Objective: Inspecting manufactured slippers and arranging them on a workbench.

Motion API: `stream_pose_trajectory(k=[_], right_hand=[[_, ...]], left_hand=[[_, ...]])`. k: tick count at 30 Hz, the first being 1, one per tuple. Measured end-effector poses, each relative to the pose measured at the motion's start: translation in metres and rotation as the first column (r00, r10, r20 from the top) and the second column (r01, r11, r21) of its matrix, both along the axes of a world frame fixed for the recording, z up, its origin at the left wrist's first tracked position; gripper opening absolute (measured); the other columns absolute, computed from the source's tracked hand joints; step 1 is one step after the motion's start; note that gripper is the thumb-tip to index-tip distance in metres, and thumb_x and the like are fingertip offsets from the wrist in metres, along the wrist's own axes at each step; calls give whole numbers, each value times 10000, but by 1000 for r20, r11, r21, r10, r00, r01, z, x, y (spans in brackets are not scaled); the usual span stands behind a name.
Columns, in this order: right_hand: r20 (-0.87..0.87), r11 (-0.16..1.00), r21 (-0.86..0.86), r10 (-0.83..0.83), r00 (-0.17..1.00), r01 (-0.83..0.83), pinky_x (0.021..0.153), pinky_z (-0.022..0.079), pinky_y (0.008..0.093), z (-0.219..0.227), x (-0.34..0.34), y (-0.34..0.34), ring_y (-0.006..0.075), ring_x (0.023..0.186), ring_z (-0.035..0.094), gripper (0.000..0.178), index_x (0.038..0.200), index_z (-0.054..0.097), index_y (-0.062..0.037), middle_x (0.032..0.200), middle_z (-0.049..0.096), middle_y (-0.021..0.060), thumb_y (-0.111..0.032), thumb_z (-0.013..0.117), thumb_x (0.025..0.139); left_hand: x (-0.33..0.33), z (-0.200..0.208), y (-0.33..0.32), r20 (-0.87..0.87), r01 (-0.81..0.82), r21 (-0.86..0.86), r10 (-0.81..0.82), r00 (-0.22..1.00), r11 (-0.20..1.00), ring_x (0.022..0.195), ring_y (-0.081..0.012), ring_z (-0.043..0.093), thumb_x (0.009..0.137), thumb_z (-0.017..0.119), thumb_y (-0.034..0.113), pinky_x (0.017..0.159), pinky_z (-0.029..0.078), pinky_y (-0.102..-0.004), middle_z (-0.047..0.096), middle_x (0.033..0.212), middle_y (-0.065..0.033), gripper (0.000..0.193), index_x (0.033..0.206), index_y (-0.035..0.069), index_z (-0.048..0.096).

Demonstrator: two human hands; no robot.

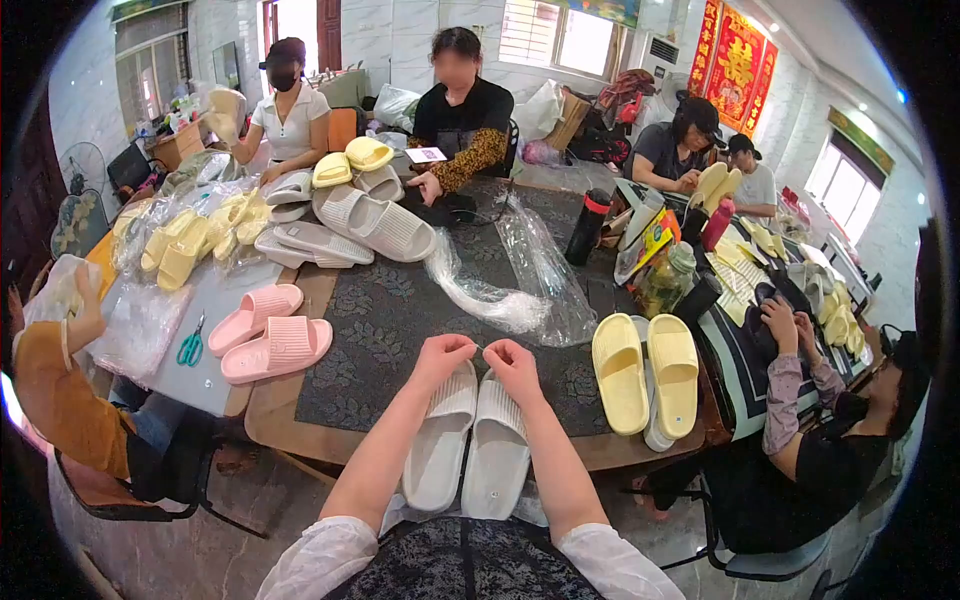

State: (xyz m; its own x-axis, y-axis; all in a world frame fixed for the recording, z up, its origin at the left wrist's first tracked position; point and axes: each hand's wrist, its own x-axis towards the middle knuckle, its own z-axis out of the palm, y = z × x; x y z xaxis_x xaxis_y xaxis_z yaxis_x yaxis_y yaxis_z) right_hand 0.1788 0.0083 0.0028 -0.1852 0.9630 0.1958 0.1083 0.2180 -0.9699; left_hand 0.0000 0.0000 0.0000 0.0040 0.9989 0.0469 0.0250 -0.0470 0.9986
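Note:
Just past the toes of a pair of light grey slippers (437, 455), my left hand (445, 360) and my right hand (512, 366) meet with fingertips nearly touching. Both hands are closed in a pinch. Whatever lies between the fingers is too small to make out. The slippers stand side by side at the near table edge, toes pointing away from me, under my wrists. Beyond my hands, a bundle of thin whitish strands (490, 300) lies on the dark patterned mat (375, 330) beside a crumpled clear plastic bag (548, 265).
Pink slippers (277, 350) and teal-handled scissors (191, 343) lie to the left. Yellow slippers (673, 375) rest on grey ones at the right. Grey slippers (375, 222) are heaped farther back. A dark bottle (588, 225) and a jar (672, 278) stand far right. Several people sit around the tables.

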Motion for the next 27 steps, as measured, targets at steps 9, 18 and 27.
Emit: stream_pose_trajectory(k=[9,18,27], right_hand=[[3,999,11,33,999,-33,589,427,210,11,1,-7,38,642,515,106,861,632,-34,722,596,-40,-139,643,853],[-126,991,-5,133,983,-135,628,375,179,3,1,-2,13,703,454,56,863,583,-60,775,523,-79,-104,608,885],[-109,986,4,168,980,-169,626,376,178,2,0,-3,14,701,446,50,879,591,-58,776,521,-84,-104,610,887]], left_hand=[[5,5,-6,-11,48,21,-48,999,999,711,-54,540,818,687,190,627,436,-236,643,786,33,194,917,22,694],[3,15,-10,74,140,-41,-137,988,989,692,-35,505,831,676,203,592,397,-214,608,770,62,166,914,60,696],[-3,18,-8,158,204,-99,-187,970,974,694,-51,521,801,679,184,621,402,-217,613,771,40,155,880,51,695]])
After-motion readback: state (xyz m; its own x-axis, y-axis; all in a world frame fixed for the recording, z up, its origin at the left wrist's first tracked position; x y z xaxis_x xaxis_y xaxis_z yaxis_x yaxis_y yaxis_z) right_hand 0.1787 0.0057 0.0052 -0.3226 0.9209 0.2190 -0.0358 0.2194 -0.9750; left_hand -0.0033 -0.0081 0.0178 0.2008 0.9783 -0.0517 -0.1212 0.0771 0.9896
